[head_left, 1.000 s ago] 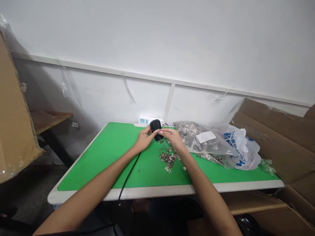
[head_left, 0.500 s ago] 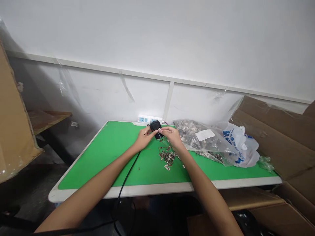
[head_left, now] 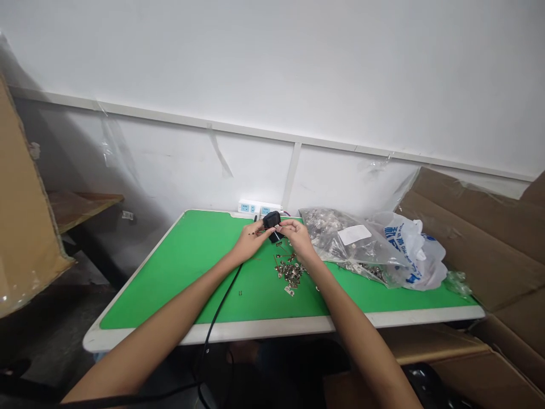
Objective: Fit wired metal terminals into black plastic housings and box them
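My left hand point(head_left: 250, 241) is closed, with thin red wires between its fingers. My right hand point(head_left: 297, 236) pinches a small metal part point(head_left: 277, 226) against the fingertips of my left hand. Right behind the fingertips stands a black device point(head_left: 271, 220) with a light metal rod below it. Small metal parts point(head_left: 292, 274) lie in a loose pile on the green table mat point(head_left: 170, 272), just below my hands. Which hand bears the metal part more cannot be made out.
A white power strip point(head_left: 259, 208) is by the wall. To the right lie a clear bag of parts point(head_left: 326, 227) and a white plastic bag point(head_left: 419, 255). Cardboard point(head_left: 468, 238) stands at the right edge. A black cable point(head_left: 221, 304) hangs over the front edge.
The top of the black device appears slightly lower and further right, and tilted differently. Both hands have hardly moved and keep their fingertips together.
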The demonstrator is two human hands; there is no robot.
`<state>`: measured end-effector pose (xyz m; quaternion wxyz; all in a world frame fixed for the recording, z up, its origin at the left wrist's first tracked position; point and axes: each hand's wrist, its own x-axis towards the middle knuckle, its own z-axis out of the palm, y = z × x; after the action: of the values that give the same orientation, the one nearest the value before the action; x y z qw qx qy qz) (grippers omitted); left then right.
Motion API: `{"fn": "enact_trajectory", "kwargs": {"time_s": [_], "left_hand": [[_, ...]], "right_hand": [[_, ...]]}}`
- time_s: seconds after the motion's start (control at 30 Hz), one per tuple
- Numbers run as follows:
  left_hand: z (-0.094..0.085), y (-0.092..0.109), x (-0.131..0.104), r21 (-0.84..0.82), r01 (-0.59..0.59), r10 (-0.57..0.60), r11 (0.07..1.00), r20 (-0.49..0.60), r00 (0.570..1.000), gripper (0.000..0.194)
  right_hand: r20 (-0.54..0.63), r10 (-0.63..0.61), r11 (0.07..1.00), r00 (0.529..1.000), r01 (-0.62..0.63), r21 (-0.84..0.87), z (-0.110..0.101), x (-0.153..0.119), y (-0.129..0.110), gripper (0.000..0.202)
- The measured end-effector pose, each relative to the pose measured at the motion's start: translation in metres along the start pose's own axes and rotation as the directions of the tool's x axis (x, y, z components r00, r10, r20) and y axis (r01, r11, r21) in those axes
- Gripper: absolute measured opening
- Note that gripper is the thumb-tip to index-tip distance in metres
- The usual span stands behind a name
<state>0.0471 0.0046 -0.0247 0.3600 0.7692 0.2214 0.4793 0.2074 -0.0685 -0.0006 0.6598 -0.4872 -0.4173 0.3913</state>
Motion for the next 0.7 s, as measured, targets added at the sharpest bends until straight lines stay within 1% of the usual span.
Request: {"fn": "enact_trajectory", "kwargs": {"time_s": [0.13,0.23,0.3,0.37,0.47,0.53,0.57,0.63,0.7], "left_hand": [[0.0,0.001,-0.001,0.101,-0.06,0.055,0.993,0.056,0.997,0.043],[-0.002,0.002,-0.003,0.198,-0.158,0.137,0.968,0.116,0.984,0.043],[-0.004,0.002,-0.005,0.276,-0.256,0.22,0.927,0.156,0.963,0.046],[-0.006,0.002,-0.007,0.347,-0.356,0.301,0.868,0.202,0.932,0.047],[-0.007,0.004,-0.007,0.386,-0.449,0.381,0.806,0.241,0.892,0.048],[-0.006,0.007,-0.007,0.372,-0.473,0.414,0.799,0.23,0.881,0.049],[-0.005,0.009,-0.007,0.358,-0.47,0.42,0.807,0.212,0.882,0.05],[-0.003,0.014,-0.008,0.318,-0.433,0.401,0.843,0.166,0.901,0.056],[0.0,0.019,-0.009,0.27,-0.373,0.354,0.888,0.118,0.928,0.065]], "right_hand": [[-0.053,0.02,0.999,0.998,-0.018,0.042,-0.001,0.002,0.003,0.031],[-0.073,0.025,0.997,0.997,-0.02,0.072,-0.003,0.004,0.006,0.027],[-0.077,0.014,0.995,0.997,-0.006,0.101,-0.005,0.005,0.007,0.026],[-0.071,0.0,0.992,0.997,0.008,0.124,-0.007,0.006,0.007,0.027],[-0.014,0.01,0.989,1.0,-0.007,0.151,-0.012,0.008,0.004,0.031],[0.056,0.022,0.988,0.998,-0.031,0.153,-0.017,0.009,0.0,0.034],[0.092,0.025,0.988,0.995,-0.038,0.148,-0.02,0.01,-0.002,0.035],[0.141,0.026,0.989,0.99,-0.046,0.141,-0.024,0.01,-0.005,0.038],[0.159,0.034,0.987,0.987,-0.058,0.15,-0.027,0.01,-0.007,0.04]]}}
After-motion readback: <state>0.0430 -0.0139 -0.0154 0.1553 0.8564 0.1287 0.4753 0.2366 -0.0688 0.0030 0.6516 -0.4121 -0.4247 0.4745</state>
